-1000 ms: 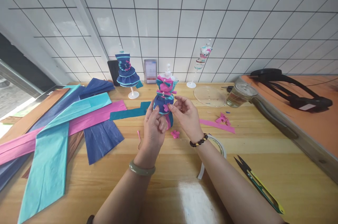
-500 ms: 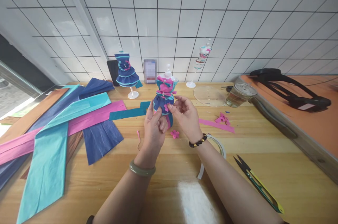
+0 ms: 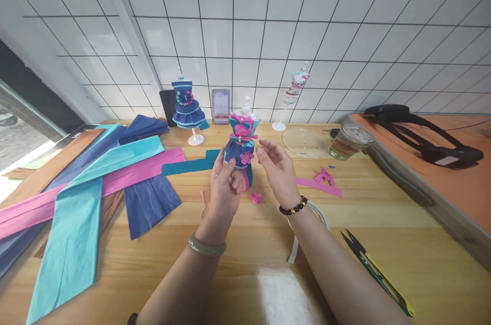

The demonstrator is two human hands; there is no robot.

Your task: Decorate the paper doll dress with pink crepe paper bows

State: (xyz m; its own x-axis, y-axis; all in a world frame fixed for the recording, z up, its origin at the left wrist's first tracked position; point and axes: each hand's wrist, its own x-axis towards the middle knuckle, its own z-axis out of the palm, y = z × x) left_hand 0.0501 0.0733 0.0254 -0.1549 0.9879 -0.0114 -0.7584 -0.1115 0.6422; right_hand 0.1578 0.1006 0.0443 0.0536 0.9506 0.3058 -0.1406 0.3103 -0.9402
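Note:
A miniature dress form [image 3: 241, 123] wears a pink top with a teal bow, a narrow pink belt and a dark blue skirt. One pink paper flower [image 3: 246, 158] sits on the front of the skirt. My left hand [image 3: 226, 184] grips the form low down, its thumb pressed on the skirt's hem. Just right of the skirt, my right hand [image 3: 279, 169] is apart from it, fingers loosely curled and parted, holding nothing I can see. On the table below lies a second pink flower [image 3: 255, 197].
Crepe paper strips [image 3: 76, 233] cover the left side. A blue-dressed form [image 3: 187, 110], a phone [image 3: 221, 108] and another form [image 3: 295, 87] stand along the wall. At right are a glass [image 3: 351, 142], pink scraps [image 3: 325, 177], thread snips [image 3: 378, 274] and a tape roll [image 3: 324, 216] under my forearm.
My right hand has let go of the pink flower on the skirt and drawn back to the right. The left hand keeps its hold, and the view has shifted slightly.

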